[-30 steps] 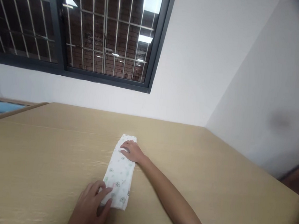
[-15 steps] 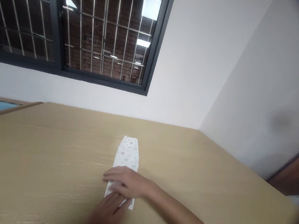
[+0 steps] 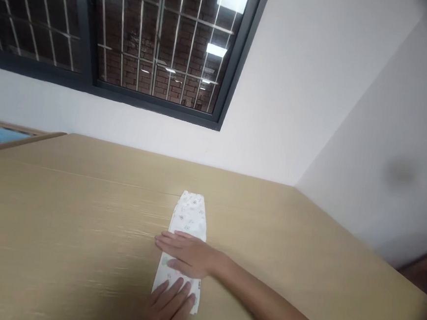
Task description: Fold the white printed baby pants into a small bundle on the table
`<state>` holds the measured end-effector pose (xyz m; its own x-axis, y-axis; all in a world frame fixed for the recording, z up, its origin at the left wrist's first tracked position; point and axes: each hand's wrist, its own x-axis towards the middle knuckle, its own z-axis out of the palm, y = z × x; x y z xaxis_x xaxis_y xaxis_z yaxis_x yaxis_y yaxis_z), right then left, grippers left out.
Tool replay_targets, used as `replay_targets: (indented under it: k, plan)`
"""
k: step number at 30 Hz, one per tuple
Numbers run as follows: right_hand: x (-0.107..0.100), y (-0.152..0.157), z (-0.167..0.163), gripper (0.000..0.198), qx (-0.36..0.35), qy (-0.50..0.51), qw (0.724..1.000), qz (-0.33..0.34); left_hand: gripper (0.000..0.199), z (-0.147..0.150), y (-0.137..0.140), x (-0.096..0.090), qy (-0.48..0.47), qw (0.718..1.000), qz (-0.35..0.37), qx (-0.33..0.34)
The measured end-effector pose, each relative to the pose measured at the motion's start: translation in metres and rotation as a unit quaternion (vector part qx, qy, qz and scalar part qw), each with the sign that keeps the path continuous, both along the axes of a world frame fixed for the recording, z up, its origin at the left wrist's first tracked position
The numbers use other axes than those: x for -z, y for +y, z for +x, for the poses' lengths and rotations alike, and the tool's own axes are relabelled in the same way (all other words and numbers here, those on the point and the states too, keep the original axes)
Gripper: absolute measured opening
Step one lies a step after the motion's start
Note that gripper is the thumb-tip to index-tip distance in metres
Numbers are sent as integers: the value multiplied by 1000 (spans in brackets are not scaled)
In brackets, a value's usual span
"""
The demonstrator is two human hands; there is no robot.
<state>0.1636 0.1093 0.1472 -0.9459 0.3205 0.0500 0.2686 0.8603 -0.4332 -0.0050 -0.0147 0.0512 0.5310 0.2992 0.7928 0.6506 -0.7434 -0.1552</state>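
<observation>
Your right hand (image 3: 187, 254) lies flat, fingers spread, palm down across the middle of the folded cloth (image 3: 189, 217), pinning it to the table (image 3: 64, 227). Your left hand (image 3: 170, 307) sits just below it, fingers straight and together, tips pressing the near end of the same cloth; nothing is gripped by either hand, both are open and flat.

The cloth is a long narrow strip, white w/ small printed motifs, folded lengthwise. It runs from under your left fingertips, under the right palm, and its far end pokes out beyond the right hand toward the wall.

It looks thin, soft & light, prob. no stiffness, so it would sag if lifted by one end. Best hold: pinch an end edge or both corners, w/ the other hand flat on it. The smooth tabletop may let it slide.
</observation>
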Motion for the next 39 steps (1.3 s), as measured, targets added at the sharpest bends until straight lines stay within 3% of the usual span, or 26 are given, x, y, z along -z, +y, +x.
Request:
replay_targets:
  k: [4,9,12,15,18,22,25,29,34,36,39]
  plan:
    - [3,43,2,66,36,-2,999,26,40,11,3,26,-52,998,19,-24]
    - [12,109,8,62,88,7,995,40,42,15,1,35,-51,999,-2,-17]
    - [17,142,12,60,129,1,991,44,43,10,-1,30,-50,998,0,-24]
    - [20,166,12,61,164,-17,985,56,41,3,-1,15,9,1000,1,-25]
    - [22,180,9,62,194,-22,978,76,40,-4,0,-1,54,998,5,-20]
    - [23,191,-1,59,287,-32,952,101,37,-6,5,-8,32,999,13,2]
    - [20,193,-13,58,369,-44,921,115,40,-6,10,-4,26,999,35,15]
    - [12,178,-31,60,413,-45,898,143,49,-4,16,2,49,997,58,-13]
    - [1,133,-36,48,384,28,904,186,42,-2,16,3,43,998,23,-45]
    - [-2,108,-28,38,356,88,913,179,46,-3,10,-1,13,999,-18,-41]
    - [-4,63,-4,27,307,172,926,137,32,-6,-1,-11,-53,991,-105,-58]
